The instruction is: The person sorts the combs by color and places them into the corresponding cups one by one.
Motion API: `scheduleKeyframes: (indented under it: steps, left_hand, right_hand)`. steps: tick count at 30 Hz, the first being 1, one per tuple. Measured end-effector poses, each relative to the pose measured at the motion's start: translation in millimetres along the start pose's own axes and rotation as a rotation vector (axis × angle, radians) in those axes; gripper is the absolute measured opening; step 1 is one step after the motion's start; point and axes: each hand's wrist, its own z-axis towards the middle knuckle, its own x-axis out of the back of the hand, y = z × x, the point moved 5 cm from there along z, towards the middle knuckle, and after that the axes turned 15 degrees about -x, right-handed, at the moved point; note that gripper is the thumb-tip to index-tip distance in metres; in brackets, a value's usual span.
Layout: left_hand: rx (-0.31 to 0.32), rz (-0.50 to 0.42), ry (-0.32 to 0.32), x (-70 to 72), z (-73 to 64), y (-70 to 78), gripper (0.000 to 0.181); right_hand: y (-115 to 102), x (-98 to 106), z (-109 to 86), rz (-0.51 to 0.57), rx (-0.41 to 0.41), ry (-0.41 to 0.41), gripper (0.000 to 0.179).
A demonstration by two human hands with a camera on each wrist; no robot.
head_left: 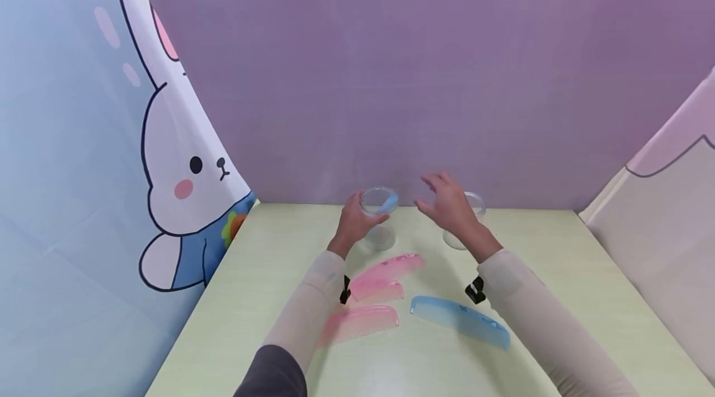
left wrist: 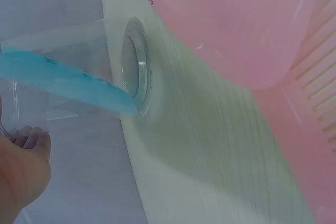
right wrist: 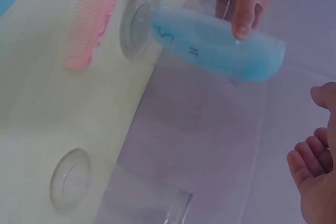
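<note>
My left hand [head_left: 356, 221] grips the side of a clear plastic jar [head_left: 380, 237] near its rim. Inside that jar a blue comb [right wrist: 220, 45] leans at a slant, its upper end by the mouth. To the right, my right hand [head_left: 451, 208] is raised with its fingers apart and nothing between them. Behind that hand and forearm stands a second clear jar [right wrist: 71, 179], partly hidden in the head view. In the right wrist view the thumb of the left hand [right wrist: 244, 3] lies against the first jar's wall.
On the pale table [head_left: 424, 372], pink combs [head_left: 391, 268] lie before the left jar, two of them overlapping; another pink comb [head_left: 363, 321] is closer to me. A second blue comb [head_left: 460, 319] lies to their right. A purple backdrop [head_left: 391, 74] rises behind the table.
</note>
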Motion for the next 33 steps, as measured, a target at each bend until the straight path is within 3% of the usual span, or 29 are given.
scheduleKeyframes:
  steps: [13, 33]
  left_hand:
    - [0.013, -0.031, -0.009, 0.9, -1.1, -0.4, 0.098]
    - [0.017, 0.002, 0.002, 0.0, 0.5, -1.8, 0.098]
  right_hand:
    - [37, -4, -21.7, -0.059, -0.062, -0.142, 0.060]
    - [90, -3, -67.4, -0.096, -0.075, -0.201, 0.050]
